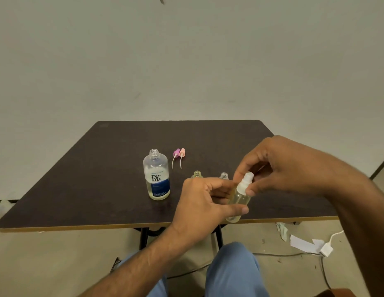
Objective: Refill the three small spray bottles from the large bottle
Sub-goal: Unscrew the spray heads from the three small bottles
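Head view, near first: blue trouser knees [231, 269] at 6 o'clock, floor cables and a white plug [326, 249] with paper scraps at 4 o'clock. Both forearms come up from the bottom edge and meet over the front edge of the dark table [79, 179], right of centre. Left hand [205, 202] grips the body of a small clear spray bottle [238, 200], thumb across its lower part, bottle tilted with its top toward 1 o'clock. Right hand [281, 166] comes from 3 o'clock, fingers pinching the white spray head [246, 181] on that bottle's neck. Just behind the hands, two more small bottles stand uncapped, one yellowish [197, 174], one clear [224, 175], bodies mostly hidden by the left hand. At 9 o'clock from the hands stands the large bottle [156, 175], upright, cap off, "re-nu" label, some liquid at the bottom. Further back, at 1 o'clock from it, a purple spray head [176, 152] and a pink spray head [182, 152] lie side by side, dip tubes pointing toward the viewer. Plain wall [186, 61] beyond.
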